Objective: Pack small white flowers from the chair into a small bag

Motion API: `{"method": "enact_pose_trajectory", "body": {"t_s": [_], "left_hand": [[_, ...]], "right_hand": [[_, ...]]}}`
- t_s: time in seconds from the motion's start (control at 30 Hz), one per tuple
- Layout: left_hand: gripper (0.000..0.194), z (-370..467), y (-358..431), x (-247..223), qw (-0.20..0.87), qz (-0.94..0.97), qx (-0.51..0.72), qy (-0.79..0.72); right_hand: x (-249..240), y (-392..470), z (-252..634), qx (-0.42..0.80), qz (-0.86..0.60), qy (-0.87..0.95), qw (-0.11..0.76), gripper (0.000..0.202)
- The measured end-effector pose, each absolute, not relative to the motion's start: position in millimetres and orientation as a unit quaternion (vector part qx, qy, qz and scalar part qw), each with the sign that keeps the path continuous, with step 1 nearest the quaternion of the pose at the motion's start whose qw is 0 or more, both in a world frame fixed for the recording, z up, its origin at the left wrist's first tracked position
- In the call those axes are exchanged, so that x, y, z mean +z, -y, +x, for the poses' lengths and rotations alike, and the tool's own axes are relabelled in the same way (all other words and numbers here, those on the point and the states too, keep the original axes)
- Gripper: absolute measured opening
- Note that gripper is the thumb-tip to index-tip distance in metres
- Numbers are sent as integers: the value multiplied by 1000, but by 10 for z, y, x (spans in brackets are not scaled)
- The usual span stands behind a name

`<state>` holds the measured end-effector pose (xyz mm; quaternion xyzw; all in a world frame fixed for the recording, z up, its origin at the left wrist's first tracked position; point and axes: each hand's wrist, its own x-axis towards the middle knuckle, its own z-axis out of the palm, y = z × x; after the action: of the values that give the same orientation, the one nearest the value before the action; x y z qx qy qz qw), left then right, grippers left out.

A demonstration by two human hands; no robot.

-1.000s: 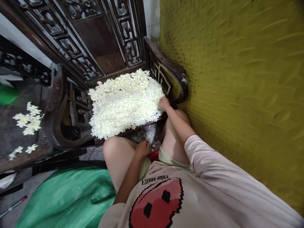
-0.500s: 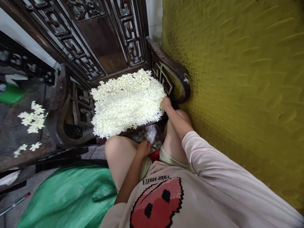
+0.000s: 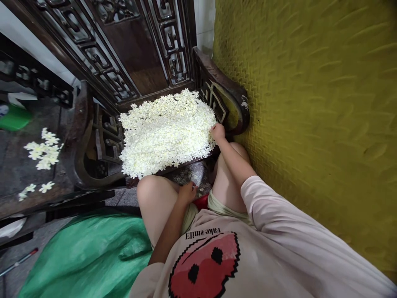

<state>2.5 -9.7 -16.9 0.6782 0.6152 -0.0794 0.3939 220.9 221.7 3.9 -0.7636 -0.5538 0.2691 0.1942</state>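
A thick layer of white flowers point(image 3: 167, 132) covers the seat of a dark carved wooden chair point(image 3: 133, 54) in front of me. My right hand point(image 3: 218, 132) is at the right edge of this pile, its curled fingertips against the blossoms. Whatever they pinch is hidden. Low between my thighs, my left hand point(image 3: 187, 193) is closed, with thumb and fingers together. Something tiny may be at its fingertips, too small to name. Below the seat, loose blossoms point(image 3: 182, 176) lie by a greyish patterned surface.
Curved armrests point(image 3: 237, 97) flank the seat. A yellow textured mat or wall point(image 3: 310, 124) rises at right. To the left, a dark wooden surface point(image 3: 18, 161) bears scattered flowers point(image 3: 45, 151) and a green box point(image 3: 15, 118). Green sheeting point(image 3: 89, 256) spreads at lower left, near a thin stick point(image 3: 18, 261).
My right hand stays at the pile's right edge with only a slight shift. My left hand keeps its place. The view has tilted a little.
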Motion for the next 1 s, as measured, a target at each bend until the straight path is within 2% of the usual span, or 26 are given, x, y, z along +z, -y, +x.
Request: {"method": "enact_pose_trajectory", "body": {"t_s": [0.13, 0.27, 0.37, 0.47, 0.63, 0.83, 1.0], "left_hand": [[24, 46, 93, -108, 390, 682, -28, -618], [24, 72, 77, -35, 387, 655, 91, -643], [30, 74, 70, 13, 357, 632, 179, -664], [33, 62, 90, 37, 278, 642, 272, -661], [23, 32, 156, 18, 200, 669, 360, -619], [20, -14, 161, -9, 249, 591, 445, -625], [17, -11, 149, 3, 321, 540, 489, -605]], "right_hand": [[270, -1985, 2104, 241, -740, 548, 307, 11], [386, -1475, 1921, 351, -669, 540, 370, 14], [333, -981, 1750, 485, -649, 475, 344, 20], [225, -535, 1585, 591, -600, 423, 333, 22], [102, -217, 1442, 694, -521, 354, 348, 23], [106, -304, 1466, 766, -452, 337, 309, 29], [54, -307, 1405, 740, -471, 338, 341, 29]]}}
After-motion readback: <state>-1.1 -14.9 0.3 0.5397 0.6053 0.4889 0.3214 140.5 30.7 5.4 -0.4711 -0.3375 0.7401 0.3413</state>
